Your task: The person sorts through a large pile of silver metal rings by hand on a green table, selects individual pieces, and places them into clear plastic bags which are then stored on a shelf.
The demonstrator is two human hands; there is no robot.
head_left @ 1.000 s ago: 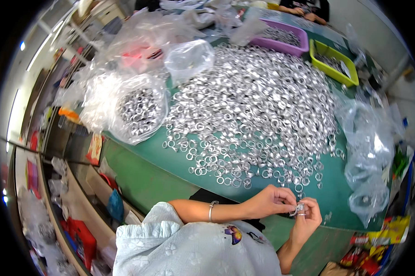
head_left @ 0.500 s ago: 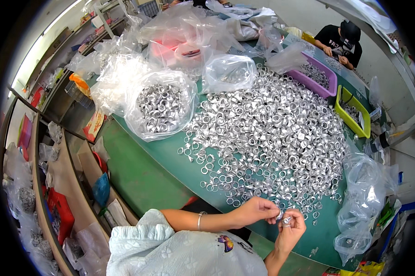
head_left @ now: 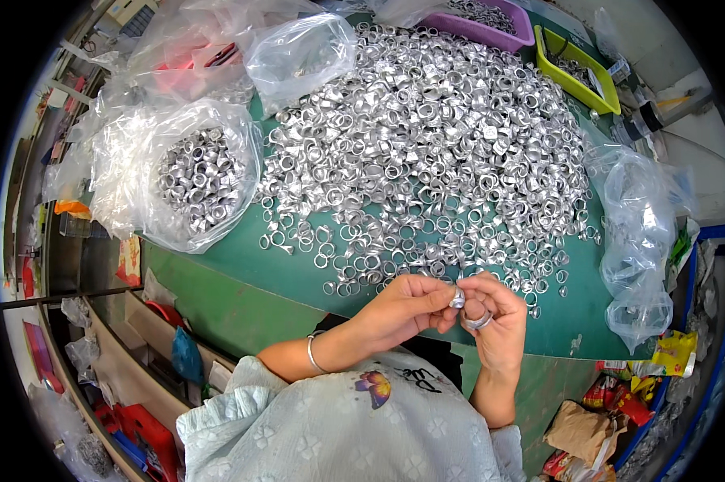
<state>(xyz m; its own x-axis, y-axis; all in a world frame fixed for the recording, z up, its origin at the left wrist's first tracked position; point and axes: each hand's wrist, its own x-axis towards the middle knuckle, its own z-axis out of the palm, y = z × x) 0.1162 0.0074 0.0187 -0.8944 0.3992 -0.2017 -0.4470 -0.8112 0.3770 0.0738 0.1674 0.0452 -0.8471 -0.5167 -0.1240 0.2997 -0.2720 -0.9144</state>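
Note:
A silver-coloured metal ring [head_left: 457,299] is pinched between my two hands at the front edge of the table. The thumb and fingers of my left hand [head_left: 407,309] close on it from one side. My right hand [head_left: 499,321] meets it from the other, its fingertips touching the ring. A second ring [head_left: 479,321] sits at the thumb of my right hand; whether it is worn or gripped I cannot tell. Just beyond my fingers spreads a large heap of similar rings [head_left: 443,128], with looser ones along its near side.
A clear plastic bag [head_left: 246,201] of rings stands left of the heap on the green table [head_left: 282,273]. Behind are a purple tray [head_left: 523,32] and a yellow-green tray [head_left: 604,100] holding metal pieces. Crumpled clear bags [head_left: 640,241] lie at the right. Shelves line the left.
The view has tipped further down, and the co-worker at the far right has left it. My hands still work close together, and a ring now shows plainly between their fingertips.

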